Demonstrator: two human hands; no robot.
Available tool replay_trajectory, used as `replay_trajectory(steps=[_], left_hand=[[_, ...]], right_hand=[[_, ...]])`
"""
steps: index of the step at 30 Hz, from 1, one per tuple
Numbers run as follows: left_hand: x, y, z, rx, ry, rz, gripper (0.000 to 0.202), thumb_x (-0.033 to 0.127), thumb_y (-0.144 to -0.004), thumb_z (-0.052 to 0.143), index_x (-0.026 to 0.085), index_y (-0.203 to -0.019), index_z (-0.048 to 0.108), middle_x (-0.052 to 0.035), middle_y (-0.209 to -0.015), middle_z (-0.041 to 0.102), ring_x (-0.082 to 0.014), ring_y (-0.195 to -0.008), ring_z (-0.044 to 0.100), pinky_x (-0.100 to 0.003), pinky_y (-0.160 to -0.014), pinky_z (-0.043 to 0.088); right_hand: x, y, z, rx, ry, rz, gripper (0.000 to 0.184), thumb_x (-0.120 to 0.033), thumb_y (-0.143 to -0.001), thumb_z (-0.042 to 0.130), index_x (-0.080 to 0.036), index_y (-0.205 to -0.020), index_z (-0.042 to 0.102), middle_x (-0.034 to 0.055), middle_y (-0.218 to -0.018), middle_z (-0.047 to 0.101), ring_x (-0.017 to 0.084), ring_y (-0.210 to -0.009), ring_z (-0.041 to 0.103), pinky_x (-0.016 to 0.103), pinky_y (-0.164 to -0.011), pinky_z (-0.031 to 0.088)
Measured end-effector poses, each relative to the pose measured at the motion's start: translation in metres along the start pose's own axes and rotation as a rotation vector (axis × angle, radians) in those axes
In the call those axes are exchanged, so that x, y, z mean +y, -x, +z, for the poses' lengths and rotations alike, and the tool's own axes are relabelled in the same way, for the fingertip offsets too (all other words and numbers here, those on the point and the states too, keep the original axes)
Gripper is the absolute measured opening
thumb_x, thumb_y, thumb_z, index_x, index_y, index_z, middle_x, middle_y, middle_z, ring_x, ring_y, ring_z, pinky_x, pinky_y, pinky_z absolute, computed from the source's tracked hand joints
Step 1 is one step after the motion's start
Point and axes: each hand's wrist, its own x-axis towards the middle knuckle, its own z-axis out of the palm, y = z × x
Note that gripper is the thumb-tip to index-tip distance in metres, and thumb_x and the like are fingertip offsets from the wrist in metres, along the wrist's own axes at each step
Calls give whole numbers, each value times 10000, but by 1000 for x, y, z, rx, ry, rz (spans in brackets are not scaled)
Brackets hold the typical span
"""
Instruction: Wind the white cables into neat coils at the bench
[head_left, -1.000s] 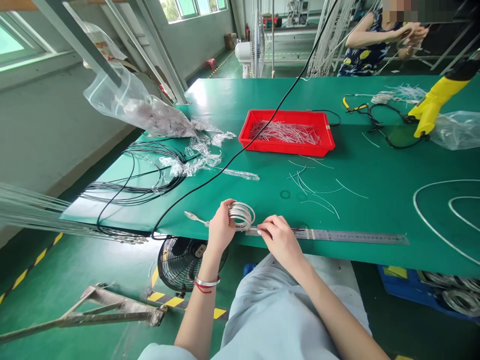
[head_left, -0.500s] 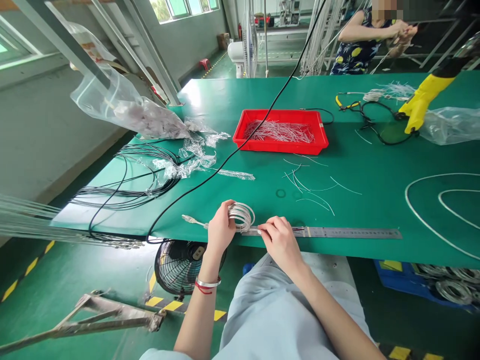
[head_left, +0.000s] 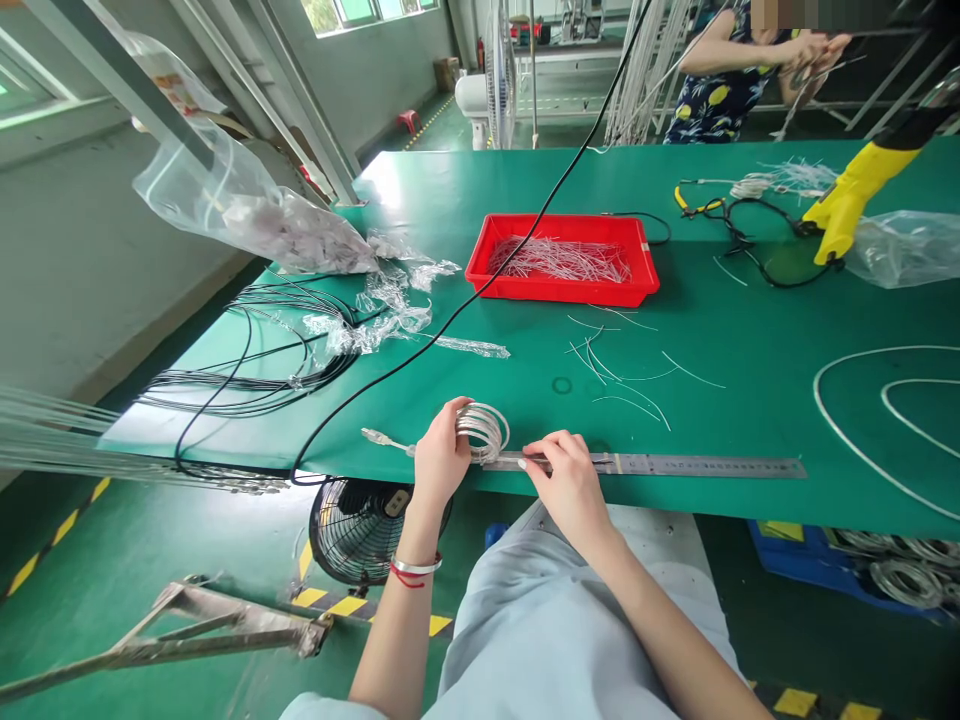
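Observation:
My left hand (head_left: 440,455) is closed around a small coil of silvery-white cable (head_left: 484,431) at the near edge of the green table (head_left: 750,330). A connector end (head_left: 379,437) of the cable sticks out to the left of that hand. My right hand (head_left: 568,480) pinches a strand of the cable against the left end of a long steel ruler (head_left: 697,466) lying along the table's front edge.
A red tray (head_left: 563,288) of short white wires sits mid-table, with loose wire pieces (head_left: 619,370) in front. Black cables (head_left: 255,375) and plastic bags (head_left: 255,215) lie left. White cable loops (head_left: 870,400) and a yellow tool (head_left: 847,205) are right. Another person (head_left: 739,70) works beyond; a fan (head_left: 360,525) stands below.
Both hands hold almost the same pose; my right hand has shifted very slightly along the ruler. The view has drifted a little.

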Motion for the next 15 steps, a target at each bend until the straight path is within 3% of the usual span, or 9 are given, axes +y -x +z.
replay_trajectory(steps=[4,7,10,13,15], left_hand=[[-1,1,1,-15,16,-10,471,72,-760,343,223,-1187,471,-92,-1152,656,-245,-1039,635,-366,-850,516],[-2,2,-3,-19,19,6,455,59,-746,357,209,-1162,463,-90,-1068,669,-221,-939,650,-356,-835,515],[6,1,-17,39,107,-31,406,75,-754,381,217,-1128,451,-52,-954,658,-171,-794,630,-295,-734,512],[25,1,-40,109,429,-211,248,193,-814,417,256,-1053,440,31,-734,574,-104,-523,510,-202,-468,410],[41,4,-53,75,663,-329,184,270,-826,439,276,-1009,440,78,-579,474,-82,-380,372,-176,-340,275]], right_hand=[[-13,-7,-6,-8,-161,42,571,-253,-759,665,-223,-1286,446,94,-1158,586,264,-1104,502,493,-987,457],[-26,-14,-17,-69,-229,-31,495,-298,-786,633,-249,-1253,476,87,-1227,579,271,-1199,463,513,-1041,407],[-37,-22,-44,-103,-357,-43,370,-352,-822,584,-284,-1183,537,56,-1235,593,235,-1198,495,483,-1046,407],[-42,-34,-84,-123,-513,-4,247,-395,-832,577,-293,-1054,612,28,-1177,635,197,-1127,560,456,-1041,410],[-44,-43,-110,-153,-611,28,254,-429,-801,616,-265,-994,632,36,-1084,660,191,-1050,590,425,-973,456]])
